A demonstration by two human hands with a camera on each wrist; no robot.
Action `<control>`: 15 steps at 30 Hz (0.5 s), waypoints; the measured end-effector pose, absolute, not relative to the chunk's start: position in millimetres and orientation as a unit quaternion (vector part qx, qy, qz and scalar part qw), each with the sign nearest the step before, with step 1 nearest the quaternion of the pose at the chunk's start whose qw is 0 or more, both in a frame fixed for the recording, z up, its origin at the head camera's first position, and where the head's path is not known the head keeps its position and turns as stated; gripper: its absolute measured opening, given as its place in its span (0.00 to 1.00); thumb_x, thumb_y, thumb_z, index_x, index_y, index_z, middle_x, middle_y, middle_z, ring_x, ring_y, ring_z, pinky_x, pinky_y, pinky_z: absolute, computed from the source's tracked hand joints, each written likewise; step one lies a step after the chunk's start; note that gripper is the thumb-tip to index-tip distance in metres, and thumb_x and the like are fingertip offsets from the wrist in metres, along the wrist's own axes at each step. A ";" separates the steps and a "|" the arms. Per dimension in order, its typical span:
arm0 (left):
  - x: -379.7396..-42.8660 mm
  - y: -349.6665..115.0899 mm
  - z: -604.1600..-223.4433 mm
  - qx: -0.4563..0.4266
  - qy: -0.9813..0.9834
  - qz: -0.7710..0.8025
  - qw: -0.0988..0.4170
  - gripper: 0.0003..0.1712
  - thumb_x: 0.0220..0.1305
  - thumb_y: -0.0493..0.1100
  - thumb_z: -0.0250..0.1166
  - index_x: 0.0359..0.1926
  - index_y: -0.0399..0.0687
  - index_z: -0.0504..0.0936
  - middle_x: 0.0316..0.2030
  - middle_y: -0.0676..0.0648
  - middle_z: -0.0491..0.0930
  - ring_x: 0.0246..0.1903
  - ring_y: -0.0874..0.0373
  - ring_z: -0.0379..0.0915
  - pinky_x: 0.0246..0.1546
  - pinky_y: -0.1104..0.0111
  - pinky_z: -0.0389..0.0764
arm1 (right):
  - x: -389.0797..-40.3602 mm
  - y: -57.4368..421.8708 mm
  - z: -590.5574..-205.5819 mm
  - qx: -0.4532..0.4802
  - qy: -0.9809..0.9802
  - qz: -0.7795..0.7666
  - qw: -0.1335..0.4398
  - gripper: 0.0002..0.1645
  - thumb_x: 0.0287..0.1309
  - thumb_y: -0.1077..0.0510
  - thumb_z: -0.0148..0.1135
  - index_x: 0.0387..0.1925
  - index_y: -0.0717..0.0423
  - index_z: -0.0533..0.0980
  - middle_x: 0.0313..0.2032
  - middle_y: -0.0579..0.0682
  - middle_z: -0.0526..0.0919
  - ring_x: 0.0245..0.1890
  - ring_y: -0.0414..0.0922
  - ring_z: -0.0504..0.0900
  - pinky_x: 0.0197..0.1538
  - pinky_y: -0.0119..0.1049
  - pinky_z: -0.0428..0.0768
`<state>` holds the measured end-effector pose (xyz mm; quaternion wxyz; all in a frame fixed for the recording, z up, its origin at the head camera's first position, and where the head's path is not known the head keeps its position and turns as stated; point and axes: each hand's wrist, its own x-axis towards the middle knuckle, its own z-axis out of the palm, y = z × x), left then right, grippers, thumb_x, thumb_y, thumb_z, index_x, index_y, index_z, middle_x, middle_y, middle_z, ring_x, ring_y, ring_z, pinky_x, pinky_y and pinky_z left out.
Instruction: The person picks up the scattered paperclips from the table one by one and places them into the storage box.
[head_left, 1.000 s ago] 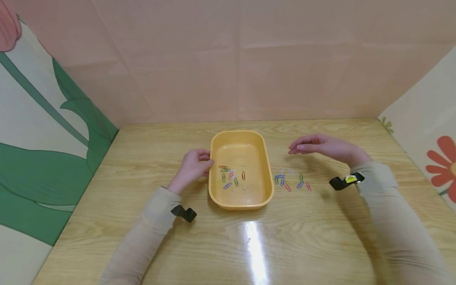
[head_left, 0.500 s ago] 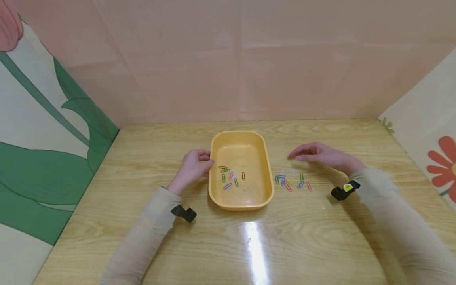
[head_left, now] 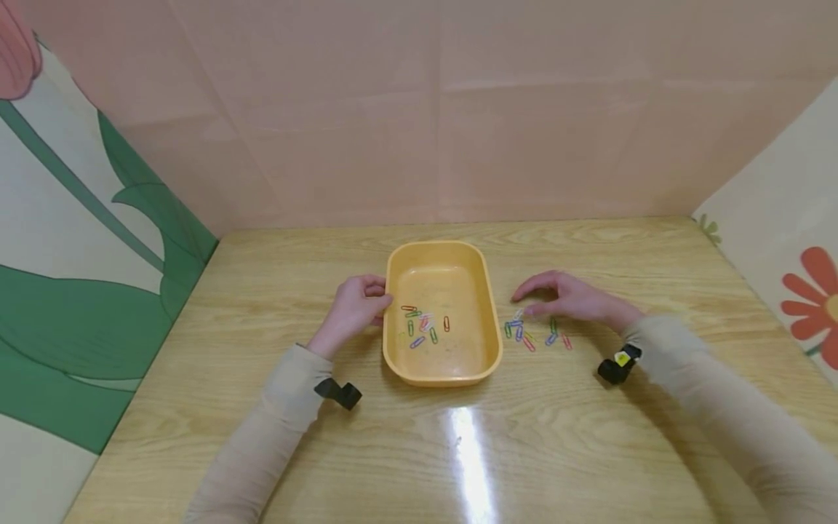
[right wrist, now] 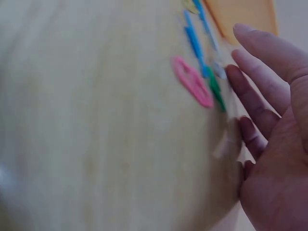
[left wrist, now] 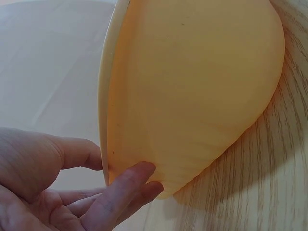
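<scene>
A yellow plastic tray [head_left: 440, 282] stands on the table with several coloured paper clips [head_left: 447, 324] scattered over its floor. My left hand [head_left: 353, 309] pinches its left rim; in the left wrist view the thumb is at the rim and the fingers [left wrist: 126, 190] lie along the outer wall. Just right of the tray, more paper clips [head_left: 528, 343] lie loose on the wood. Over their far side hovers my right hand [head_left: 568, 297], fingers loosely bent and nothing held. The right wrist view shows a pink paper clip [right wrist: 192, 83] near blue and green ones, left of the fingertips.
The wooden table [head_left: 366, 458] has a bright light reflection in front of the tray. A pink wall [head_left: 432, 145] rises behind it. Panels with painted leaves [head_left: 65, 335] and a red flower [head_left: 812, 306] flank the left and right sides.
My right hand has moved left and nearer to me, coming down toward the loose paper clips. The left hand and the tray have stayed where they were.
</scene>
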<state>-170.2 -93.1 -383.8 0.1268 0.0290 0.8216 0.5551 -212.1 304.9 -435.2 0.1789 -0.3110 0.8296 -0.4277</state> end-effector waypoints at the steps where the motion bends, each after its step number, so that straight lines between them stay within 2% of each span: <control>1: -170.1 -93.0 -383.7 0.029 0.821 0.556 0.127 0.20 0.66 0.33 0.58 0.58 0.30 0.72 0.49 0.34 0.78 0.40 0.45 0.81 0.32 0.65 0.86 | -211.8 302.8 -435.3 -0.325 0.826 -0.428 0.170 0.17 0.56 0.61 0.68 0.49 0.56 0.80 0.48 0.51 0.82 0.51 0.52 0.76 0.60 0.48 0.69; 5: -170.5 -92.8 -383.6 0.029 0.820 0.558 0.127 0.20 0.66 0.33 0.58 0.58 0.30 0.72 0.50 0.33 0.78 0.40 0.45 0.81 0.32 0.64 0.86 | -205.0 293.8 -427.3 -0.341 0.823 -0.428 0.151 0.17 0.53 0.65 0.69 0.46 0.61 0.79 0.46 0.55 0.81 0.49 0.54 0.76 0.59 0.51 0.68; 10: -171.5 -92.8 -384.7 0.025 0.818 0.560 0.128 0.20 0.65 0.33 0.59 0.57 0.30 0.72 0.50 0.34 0.78 0.40 0.45 0.81 0.32 0.65 0.86 | -191.2 283.0 -411.1 -0.311 0.844 -0.411 0.147 0.16 0.51 0.64 0.70 0.44 0.61 0.80 0.47 0.57 0.79 0.52 0.56 0.69 0.59 0.54 0.57; 15: -170.7 -92.6 -385.1 0.025 0.820 0.558 0.128 0.20 0.65 0.33 0.59 0.57 0.31 0.73 0.50 0.34 0.78 0.41 0.46 0.81 0.33 0.64 0.86 | -193.8 288.7 -423.9 -0.276 0.873 -0.378 0.139 0.15 0.52 0.54 0.72 0.43 0.49 0.82 0.50 0.48 0.78 0.55 0.51 0.61 0.58 0.54 0.52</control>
